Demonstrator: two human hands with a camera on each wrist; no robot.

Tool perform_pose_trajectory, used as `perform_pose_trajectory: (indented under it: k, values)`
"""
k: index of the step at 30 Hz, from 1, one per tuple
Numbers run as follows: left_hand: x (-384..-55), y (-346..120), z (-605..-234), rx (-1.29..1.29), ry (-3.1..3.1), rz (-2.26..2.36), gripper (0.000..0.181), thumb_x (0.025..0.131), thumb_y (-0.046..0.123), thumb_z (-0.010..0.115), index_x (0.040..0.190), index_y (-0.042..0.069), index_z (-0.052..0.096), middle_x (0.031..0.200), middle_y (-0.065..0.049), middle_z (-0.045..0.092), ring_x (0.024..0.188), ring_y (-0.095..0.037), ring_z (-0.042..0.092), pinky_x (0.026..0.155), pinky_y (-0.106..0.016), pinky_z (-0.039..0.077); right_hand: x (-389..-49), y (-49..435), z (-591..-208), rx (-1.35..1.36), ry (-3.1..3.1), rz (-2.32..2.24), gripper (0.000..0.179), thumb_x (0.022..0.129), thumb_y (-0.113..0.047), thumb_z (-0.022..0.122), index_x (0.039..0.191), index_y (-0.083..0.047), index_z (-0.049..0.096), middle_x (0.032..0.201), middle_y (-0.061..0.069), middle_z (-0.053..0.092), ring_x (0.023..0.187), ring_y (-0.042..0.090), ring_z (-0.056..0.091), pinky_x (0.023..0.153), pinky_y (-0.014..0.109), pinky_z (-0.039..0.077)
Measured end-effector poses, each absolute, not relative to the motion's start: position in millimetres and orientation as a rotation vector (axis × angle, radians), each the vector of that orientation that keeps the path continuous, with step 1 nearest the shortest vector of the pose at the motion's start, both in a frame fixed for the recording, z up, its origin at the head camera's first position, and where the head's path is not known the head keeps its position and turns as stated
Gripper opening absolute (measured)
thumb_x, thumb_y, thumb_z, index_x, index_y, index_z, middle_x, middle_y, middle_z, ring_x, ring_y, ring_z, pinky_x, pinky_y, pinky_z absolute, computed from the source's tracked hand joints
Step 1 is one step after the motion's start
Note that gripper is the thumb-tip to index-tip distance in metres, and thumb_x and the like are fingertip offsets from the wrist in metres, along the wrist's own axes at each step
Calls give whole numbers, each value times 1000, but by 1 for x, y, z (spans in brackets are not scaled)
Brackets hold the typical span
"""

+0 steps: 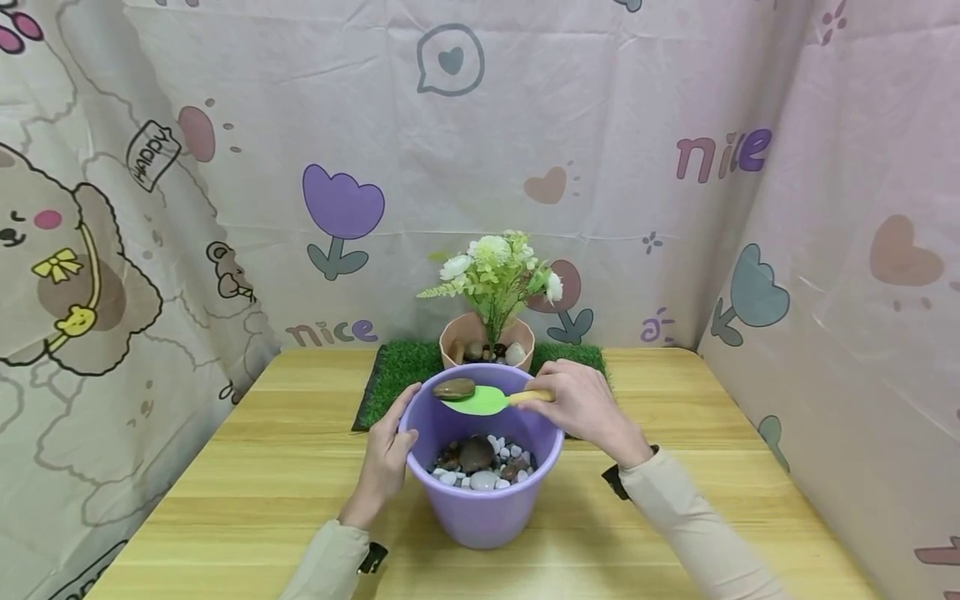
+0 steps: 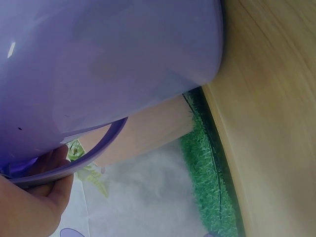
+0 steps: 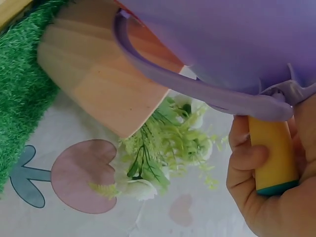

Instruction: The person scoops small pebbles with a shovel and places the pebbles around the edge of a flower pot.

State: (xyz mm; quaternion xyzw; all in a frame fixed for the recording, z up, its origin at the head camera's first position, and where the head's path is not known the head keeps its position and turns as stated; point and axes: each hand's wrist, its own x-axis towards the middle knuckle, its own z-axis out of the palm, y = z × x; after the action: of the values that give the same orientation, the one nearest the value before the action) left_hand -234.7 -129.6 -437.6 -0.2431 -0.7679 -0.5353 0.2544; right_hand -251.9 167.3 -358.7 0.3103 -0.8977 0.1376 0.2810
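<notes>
A purple bucket (image 1: 483,517) stands on the table with white, brown and grey stones (image 1: 483,481) inside. My left hand (image 1: 385,454) grips its rim at the left; in the left wrist view the fingers (image 2: 57,190) curl around the rim and handle. My right hand (image 1: 588,406) holds a small trowel by its yellow handle (image 3: 274,153), above the bucket's right rim. The trowel's green blade (image 1: 483,402) lies level over the bucket's mouth, and a brown stone (image 1: 454,389) rests at its tip. The bucket hides the blade in the right wrist view.
Behind the bucket, a pink pot (image 1: 450,343) with stones and artificial white flowers (image 1: 491,258) stands on a green turf mat (image 1: 412,367). Wooden tabletop (image 1: 285,467) surrounds the bucket. Printed cloth (image 1: 465,150) hangs at the back and both sides.
</notes>
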Motion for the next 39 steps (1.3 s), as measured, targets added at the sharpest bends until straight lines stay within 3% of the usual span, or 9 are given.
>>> perform_pose_trajectory:
  k: [13, 26, 39]
  values:
    - [-234, -130, -438, -666, -2078, -1457, 62, 82, -4, 43, 144, 1, 47, 142, -20, 54, 125, -35, 55, 100, -15, 41, -249, 165, -362, 735, -2392, 418, 22, 74, -43, 81, 92, -30, 81, 77, -15, 72, 64, 4, 51, 52, 19, 38]
    - [-234, -129, -436, -646, -2085, -1466, 62, 81, -2, 43, 144, 0, 47, 142, -20, 53, 126, -35, 54, 100, -11, 40, -245, 163, -361, 720, -2398, 393, 18, 74, -39, 82, 89, -29, 81, 82, -13, 74, 70, 4, 54, 55, 20, 42]
    - [-234, -130, -437, -661, -2080, -1479, 61, 83, -3, 43, 144, 0, 47, 143, -20, 53, 127, -35, 54, 101, -16, 41, -240, 162, -360, 636, -2429, 405, 20, 74, -41, 82, 90, -29, 81, 82, -13, 74, 67, 5, 48, 51, 19, 36]
